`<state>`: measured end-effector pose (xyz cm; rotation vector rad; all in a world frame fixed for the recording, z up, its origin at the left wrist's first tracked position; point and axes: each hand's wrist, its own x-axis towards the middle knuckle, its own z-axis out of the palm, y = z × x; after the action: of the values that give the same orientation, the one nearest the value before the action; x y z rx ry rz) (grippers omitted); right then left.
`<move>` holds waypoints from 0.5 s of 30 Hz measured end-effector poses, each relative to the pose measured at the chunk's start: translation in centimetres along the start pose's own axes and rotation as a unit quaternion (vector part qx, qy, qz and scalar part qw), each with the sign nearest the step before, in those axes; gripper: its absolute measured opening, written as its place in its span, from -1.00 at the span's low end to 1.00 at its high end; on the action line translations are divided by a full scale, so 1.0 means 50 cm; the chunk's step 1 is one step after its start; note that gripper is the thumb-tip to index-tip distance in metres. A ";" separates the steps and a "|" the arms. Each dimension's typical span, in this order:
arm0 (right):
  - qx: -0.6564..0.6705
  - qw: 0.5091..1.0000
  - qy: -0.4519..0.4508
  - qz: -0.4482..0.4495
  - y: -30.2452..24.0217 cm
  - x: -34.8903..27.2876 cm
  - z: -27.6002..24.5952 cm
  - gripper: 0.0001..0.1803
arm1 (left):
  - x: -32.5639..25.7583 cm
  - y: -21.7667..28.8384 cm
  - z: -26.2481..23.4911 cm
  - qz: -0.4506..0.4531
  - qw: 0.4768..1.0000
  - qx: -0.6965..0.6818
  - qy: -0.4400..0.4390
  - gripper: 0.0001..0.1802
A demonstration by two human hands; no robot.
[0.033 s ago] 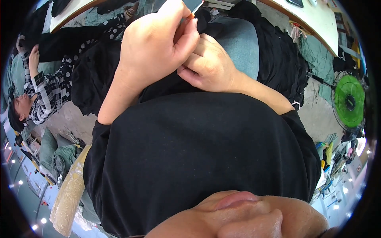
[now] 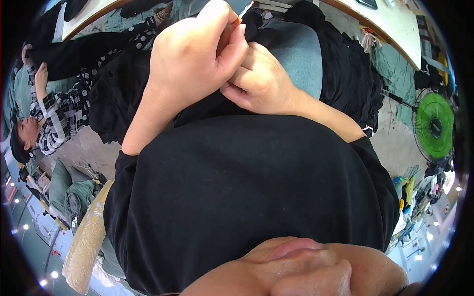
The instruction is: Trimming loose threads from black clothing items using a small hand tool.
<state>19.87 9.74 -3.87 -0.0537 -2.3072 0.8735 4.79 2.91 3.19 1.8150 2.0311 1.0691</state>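
My left hand (image 2: 190, 61) is closed, thumb and forefinger pinched together. From that pinch sticks a seam ripper (image 2: 244, 11), with an orange base, a thin metal shaft and a small red tip. My right hand (image 2: 259, 79) lies just beside and partly under the left one, its fingers curled in. What those fingers hold is hidden. Black cloth (image 2: 197, 109) lies below both hands, and more of it shows beyond the fingertips.
Blue denim (image 2: 296, 54) covers my leg, with a heap of black fabric (image 2: 345, 74) to its right. White tabletops (image 2: 390, 24) curve along the far side. A green fan (image 2: 434, 127) stands at right. Leftward, a co-worker (image 2: 57, 116) in a checked shirt handles black cloth.
My hands and the seam ripper stay in place. At the left, the co-worker's hands have shifted slightly with the black cloth.
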 end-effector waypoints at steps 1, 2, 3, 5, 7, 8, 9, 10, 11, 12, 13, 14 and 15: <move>0.004 1.000 0.000 -0.001 0.001 -0.001 0.002 -0.80 | -0.003 -0.008 0.001 0.041 0.999 0.027 0.017 -0.84; 0.005 1.000 0.001 -0.001 0.002 0.000 0.002 -0.80 | -0.004 -0.013 0.002 0.081 0.995 0.053 0.035 -0.84; 0.007 1.000 0.003 -0.003 0.003 0.002 0.003 -0.81 | -0.004 -0.014 0.002 0.081 0.995 0.053 0.034 -0.84; 0.009 1.000 0.007 -0.006 0.003 0.000 0.002 -0.81 | -0.006 -0.012 0.004 0.101 0.991 0.076 0.045 -0.84; 0.004 1.000 0.005 -0.011 0.004 0.001 0.001 -0.81 | -0.005 -0.011 0.008 0.103 0.991 0.073 0.046 -0.84; 0.004 1.000 0.005 -0.011 0.004 0.003 0.001 -0.81 | -0.003 -0.011 0.009 0.105 0.991 0.069 0.048 -0.85; 0.003 1.000 0.005 -0.012 0.003 0.005 0.000 -0.81 | -0.003 -0.012 0.011 0.105 0.991 0.069 0.048 -0.85; 0.002 1.000 0.004 -0.013 0.002 0.006 0.000 -0.81 | -0.004 -0.013 0.013 0.097 0.992 0.061 0.052 -0.85; 0.002 1.000 0.005 -0.013 0.002 0.007 -0.001 -0.81 | -0.004 -0.012 0.015 0.089 0.993 0.053 0.055 -0.86; 0.002 1.000 -0.006 -0.015 0.002 0.008 -0.003 -0.80 | -0.002 -0.007 0.014 0.089 0.993 0.053 0.055 -0.86; 0.001 1.000 -0.016 -0.018 0.002 0.008 -0.004 -0.79 | 0.001 0.001 0.015 0.066 0.995 0.048 0.064 -0.86; 0.002 1.000 -0.016 -0.018 0.001 0.009 -0.005 -0.79 | 0.004 0.008 0.016 0.044 0.995 0.042 0.073 -0.86; -0.010 1.000 -0.022 -0.019 0.000 0.011 -0.006 -0.79 | 0.007 0.009 0.019 0.044 0.995 0.043 0.074 -0.86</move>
<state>19.61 10.03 -3.38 0.0025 -2.3505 0.8408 5.63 3.56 2.92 1.9359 2.1282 1.1898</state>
